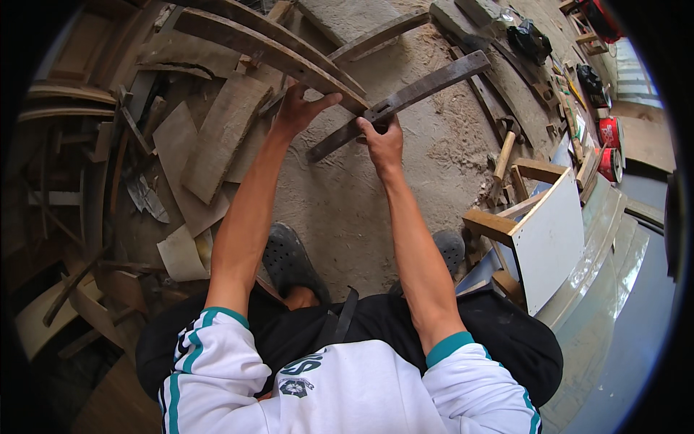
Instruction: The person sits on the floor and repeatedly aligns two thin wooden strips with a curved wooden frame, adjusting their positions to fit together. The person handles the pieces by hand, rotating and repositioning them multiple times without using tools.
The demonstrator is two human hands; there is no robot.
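My right hand (383,141) grips a long dark wooden slat (426,87) near its lower end; the slat rises to the upper right. My left hand (298,107) has its fingers spread and rests on a curved dark wooden piece (289,58) that crosses just above the slat. Both forearms reach forward from white sleeves with teal cuffs. Below them lies a sawdust-covered concrete floor (340,210), with my two dark shoes near my knees.
Piles of curved and flat wood offcuts (217,137) fill the left side. A hammer (504,148) lies on the floor to the right, by a small wooden stool with a white panel (546,239). Red tape rolls (609,148) and tools sit at the far right.
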